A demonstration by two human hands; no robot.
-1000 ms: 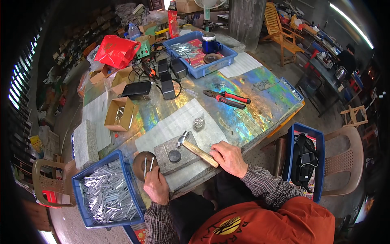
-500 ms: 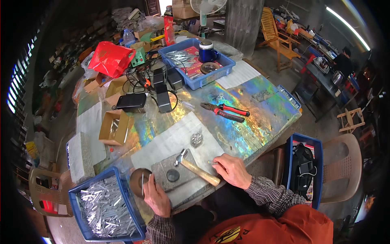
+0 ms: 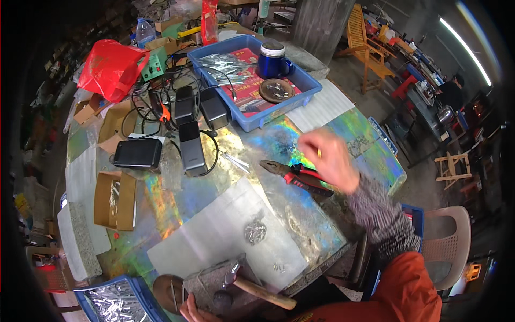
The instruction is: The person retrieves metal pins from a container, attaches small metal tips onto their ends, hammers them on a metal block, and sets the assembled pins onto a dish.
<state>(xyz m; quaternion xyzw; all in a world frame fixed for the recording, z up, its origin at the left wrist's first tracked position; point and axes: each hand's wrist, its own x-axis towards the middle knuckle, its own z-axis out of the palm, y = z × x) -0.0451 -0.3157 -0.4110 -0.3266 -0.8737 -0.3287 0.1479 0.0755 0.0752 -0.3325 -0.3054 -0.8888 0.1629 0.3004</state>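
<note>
My right hand (image 3: 330,158), smeared by motion, hovers over the red-and-black pliers (image 3: 298,178), near some small rings (image 3: 293,147). Whether its fingers hold anything is unclear. At the lower edge, partly cut off, my left hand (image 3: 194,311) is closed on a thin metal strip (image 3: 183,295) beside a round brown dish (image 3: 167,292). Just right of it, a hammer (image 3: 263,292) with a wooden handle and a dark round disc (image 3: 222,299) rest on a grey block (image 3: 201,284). Small metal pieces (image 3: 279,267) and a round heap of metal bits (image 3: 255,232) lie on a white sheet (image 3: 204,236).
A blue tray (image 3: 257,122) at the back carries metal strips, a blue mug (image 3: 272,61) and a round dish. Black power packs (image 3: 193,147) with cables stand left of centre, near an open cardboard box (image 3: 129,201). Another blue bin (image 3: 134,287) full of strips sits at lower left.
My right hand has moved forward from the sheet's near edge to above the pliers; small metal pieces now lie on the sheet. The view has shifted forward, leaving my left hand lower in the picture.
</note>
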